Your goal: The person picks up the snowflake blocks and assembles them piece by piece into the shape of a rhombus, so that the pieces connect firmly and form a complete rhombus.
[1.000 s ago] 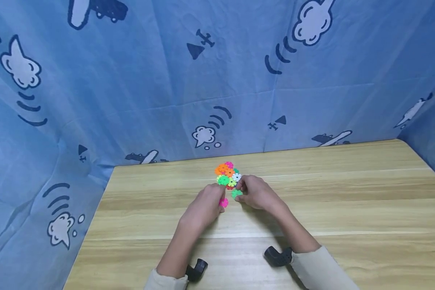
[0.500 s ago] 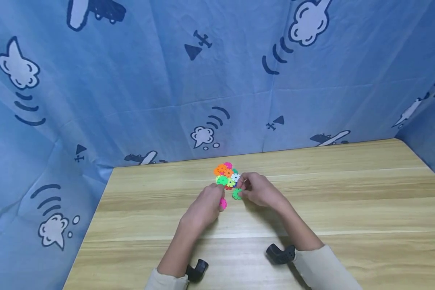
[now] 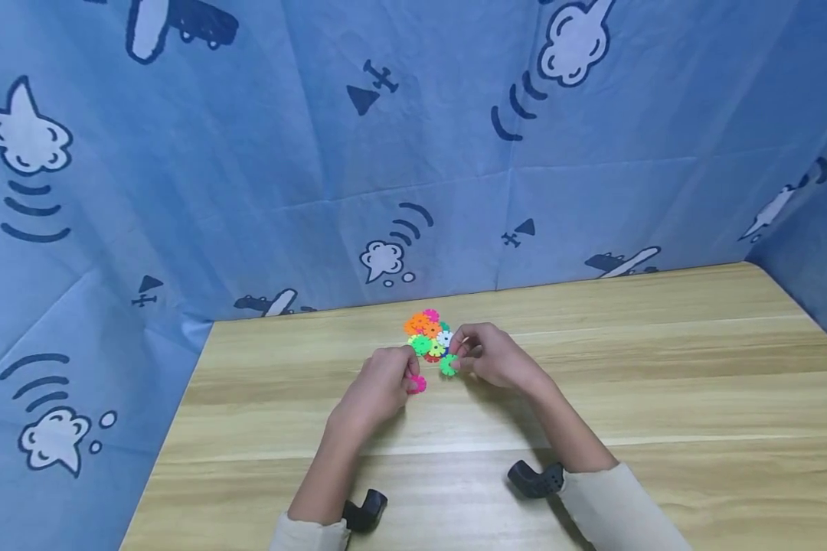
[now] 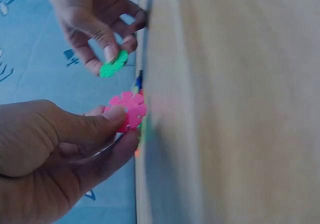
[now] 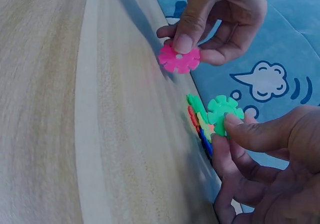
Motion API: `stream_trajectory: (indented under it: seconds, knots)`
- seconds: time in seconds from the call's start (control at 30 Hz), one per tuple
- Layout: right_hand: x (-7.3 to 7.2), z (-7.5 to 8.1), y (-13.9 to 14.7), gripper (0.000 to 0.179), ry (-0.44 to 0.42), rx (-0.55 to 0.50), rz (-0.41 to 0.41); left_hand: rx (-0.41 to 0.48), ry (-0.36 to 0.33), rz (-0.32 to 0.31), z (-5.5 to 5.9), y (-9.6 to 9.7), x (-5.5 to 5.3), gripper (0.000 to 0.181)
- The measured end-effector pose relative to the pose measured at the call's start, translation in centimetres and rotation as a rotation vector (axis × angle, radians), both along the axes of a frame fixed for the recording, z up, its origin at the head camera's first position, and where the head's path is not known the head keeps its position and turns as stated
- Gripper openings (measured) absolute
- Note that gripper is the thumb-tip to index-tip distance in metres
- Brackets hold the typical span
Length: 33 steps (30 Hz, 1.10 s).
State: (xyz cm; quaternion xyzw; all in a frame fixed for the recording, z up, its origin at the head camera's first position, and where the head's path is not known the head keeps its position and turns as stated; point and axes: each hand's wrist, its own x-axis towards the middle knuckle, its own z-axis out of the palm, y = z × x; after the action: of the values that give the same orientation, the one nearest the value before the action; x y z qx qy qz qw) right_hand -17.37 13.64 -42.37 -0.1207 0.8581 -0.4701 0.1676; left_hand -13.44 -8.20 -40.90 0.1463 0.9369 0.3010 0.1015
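My left hand (image 3: 379, 383) pinches a pink notched plastic disc (image 4: 131, 113) between thumb and fingers, as the left wrist view shows closely. A green disc of the same flower shape (image 5: 222, 115) is pinched by my right hand (image 3: 492, 358). The two discs are held apart, edge towards edge, above the near side of a small pile. That pile holds several similar discs, among them an orange disc (image 3: 432, 330), a white disc (image 3: 444, 338) and another green disc (image 3: 421, 345). In the right wrist view, the pile shows edge-on behind the green disc.
A wooden table (image 3: 262, 413) spreads under both arms. Behind it hangs a blue cloth (image 3: 248, 153) with printed clouds and planes. Black curved devices sit at both wrists, one beside the left sleeve (image 3: 365, 511) and one beside the right sleeve (image 3: 536, 480).
My left hand has shifted slightly left with the pink disc, showing more of its thumb. My right hand has lifted the green disc, which now tilts more upright. The head view has turned slightly.
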Motion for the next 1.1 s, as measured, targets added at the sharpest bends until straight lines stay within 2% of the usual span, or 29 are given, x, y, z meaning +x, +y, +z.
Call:
stream_trajectory:
  seconds: [0.23,0.5,0.7,0.8,0.93,1.1]
  knots:
    - [0.0,0.3,-0.1,0.013,-0.009,-0.074,0.021,0.08,0.007,0.049,0.8,-1.3,-0.2,0.016]
    - [0.0,1.1,-0.2,0.015,-0.044,-0.151,0.02,0.344,-0.132,0.088,1.2,-1.5,-0.3,0.01]
    - [0.1,1.7,0.1,0.013,-0.029,-0.154,-0.011,0.386,-0.167,0.158,1.3,-1.0,-0.2,0.013]
    - [0.2,1.9,0.3,0.013,-0.025,-0.156,-0.025,0.435,-0.204,0.177,1.3,-0.7,-0.3,0.013]
    - [0.4,2.1,0.5,0.014,-0.019,-0.175,-0.025,0.48,-0.228,0.187,1.2,-0.7,-0.4,0.013]
    - [0.7,2.3,0.5,0.014,-0.01,-0.204,-0.039,0.498,-0.221,0.186,1.1,-0.7,-0.5,0.014]
